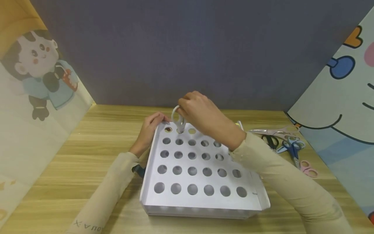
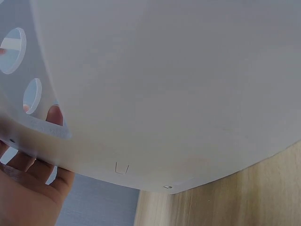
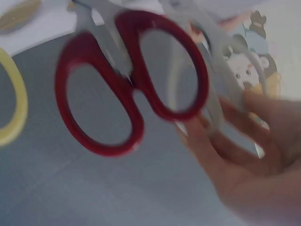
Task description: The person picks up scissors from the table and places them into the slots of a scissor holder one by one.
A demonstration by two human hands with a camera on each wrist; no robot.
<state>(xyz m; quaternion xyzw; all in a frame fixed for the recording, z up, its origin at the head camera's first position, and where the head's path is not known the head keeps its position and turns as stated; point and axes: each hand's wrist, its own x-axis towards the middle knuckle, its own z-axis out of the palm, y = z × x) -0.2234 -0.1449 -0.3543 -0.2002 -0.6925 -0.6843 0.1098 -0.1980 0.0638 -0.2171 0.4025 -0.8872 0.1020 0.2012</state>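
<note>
A white rack [image 1: 201, 201] with rows of round holes sits on the table. At its back left corner my left hand [image 1: 150, 131] grips the rim; in the left wrist view, a fingertip [image 2: 54, 115] shows inside the wall. White-handled scissors [image 1: 181, 126] stand handles up in a back-row hole, blades hidden below. My right hand [image 1: 198, 110] holds them by the handle loops. Red-handled scissors [image 3: 134, 84] appear beside that hand in the right wrist view, along with a yellow handle loop [image 3: 16, 99]; my right arm mostly hides these in the head view.
Right of the rack lies a loose pile of scissors: pale pink ones [image 1: 280, 131], black-handled ones [image 1: 271, 142], blue ones [image 1: 292, 148] and small pink handles [image 1: 308, 169]. A grey panel [image 1: 175, 55] rises behind the wooden table [image 1: 102, 139], with printed walls at both sides.
</note>
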